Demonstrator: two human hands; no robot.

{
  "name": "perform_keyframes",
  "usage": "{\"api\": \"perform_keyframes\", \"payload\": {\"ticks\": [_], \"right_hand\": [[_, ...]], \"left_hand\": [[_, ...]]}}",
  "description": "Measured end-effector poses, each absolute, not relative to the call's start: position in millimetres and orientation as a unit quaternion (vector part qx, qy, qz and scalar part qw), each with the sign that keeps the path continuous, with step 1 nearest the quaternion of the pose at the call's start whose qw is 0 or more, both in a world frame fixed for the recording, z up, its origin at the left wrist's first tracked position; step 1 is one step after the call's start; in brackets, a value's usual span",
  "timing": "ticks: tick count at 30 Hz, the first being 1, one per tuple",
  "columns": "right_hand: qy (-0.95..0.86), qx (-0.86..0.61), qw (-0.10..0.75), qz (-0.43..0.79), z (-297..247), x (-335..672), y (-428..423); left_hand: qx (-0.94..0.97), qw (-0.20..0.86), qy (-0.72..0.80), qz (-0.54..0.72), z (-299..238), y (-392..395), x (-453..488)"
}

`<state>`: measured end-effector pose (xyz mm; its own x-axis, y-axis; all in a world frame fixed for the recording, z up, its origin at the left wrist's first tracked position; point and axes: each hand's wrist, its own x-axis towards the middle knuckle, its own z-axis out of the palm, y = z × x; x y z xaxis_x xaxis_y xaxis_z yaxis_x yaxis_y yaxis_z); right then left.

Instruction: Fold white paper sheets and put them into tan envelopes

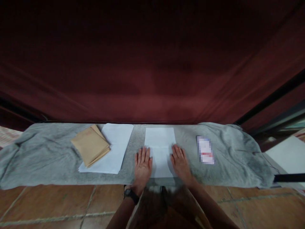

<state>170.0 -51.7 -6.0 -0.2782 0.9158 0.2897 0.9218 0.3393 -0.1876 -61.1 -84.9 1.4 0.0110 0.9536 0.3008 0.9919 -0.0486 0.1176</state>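
Left hand (143,166) and right hand (180,163) flat at a white sheet (163,160)
Both are palm-down, fingers extended, touching its side edges; the sheet lies between them, a faint crease level with the fingertips.

Dark red backdrop (152,79) beyond grey cloth (234,152); brown tiled floor (59,202) below; black slanting bar (271,98) at right.

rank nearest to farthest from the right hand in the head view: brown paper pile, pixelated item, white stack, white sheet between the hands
1. White sheet: right beside the right hand, on its left.
2. Pixelated item: right of that hand.
3. White stack: left, past the left hand.
4. Brown paper pile: farther left, partly on the stack.
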Motion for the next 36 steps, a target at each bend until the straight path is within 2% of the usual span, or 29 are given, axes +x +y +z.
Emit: {"api": "perform_keyframes", "payload": {"ticks": [7, 23, 36], "right_hand": [[-0.825, -0.537, 0.174, 0.019, 1, 128, -97], [-0.778, -0.598, 0.179, -0.067, -6, 162, -107], [-0.769, -0.609, 0.194, -0.005, -6, 155, -108]], "left_hand": [[-0.772, 0.032, -0.621, -0.135, 5, -105, -16], [-0.706, 0.051, -0.683, -0.181, 1, -126, -39], [-0.713, 0.043, -0.678, -0.173, 11, -122, -24]]}}
